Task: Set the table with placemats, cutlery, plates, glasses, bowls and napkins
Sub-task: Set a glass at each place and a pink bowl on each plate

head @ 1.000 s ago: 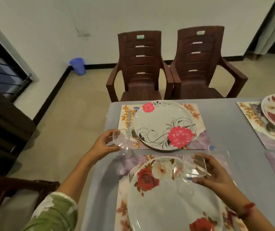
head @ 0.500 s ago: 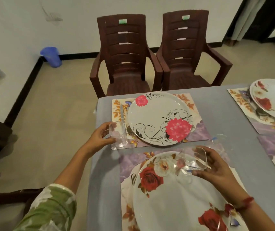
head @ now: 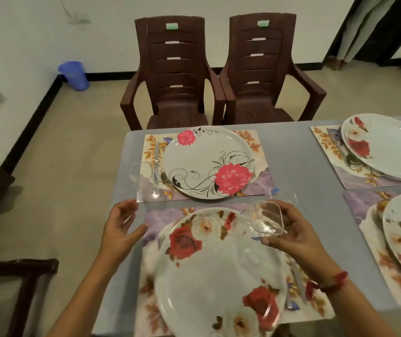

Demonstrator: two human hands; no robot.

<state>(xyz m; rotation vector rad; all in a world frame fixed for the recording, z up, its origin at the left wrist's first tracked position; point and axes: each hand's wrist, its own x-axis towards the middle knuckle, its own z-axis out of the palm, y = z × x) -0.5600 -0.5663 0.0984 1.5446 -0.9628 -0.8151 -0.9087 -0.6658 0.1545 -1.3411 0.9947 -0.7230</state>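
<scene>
My left hand (head: 121, 227) hangs with its grip spread wide, near a clear glass (head: 146, 183) that stands on the corner of the far placemat (head: 260, 188). My right hand (head: 299, 239) has its grip curled round a second glass (head: 266, 221), tipped sideways over the top edge of the near plate (head: 206, 288).

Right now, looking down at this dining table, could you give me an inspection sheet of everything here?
Surface: grey table, floral placemats with plates.
Job's things: pink-flower plate on far placemat; rose plate on near placemat; standing glass upright at far placemat's near-left corner; cutlery left of pink-flower plate.
Clutter: nothing seen.
Hands: left hand open, holding nothing; right hand grips a tilted clear glass by the rose plate's far right rim.
Cables: nothing seen.
Surroundings: brown chairs beyond the table, blue bin by the wall.
</scene>
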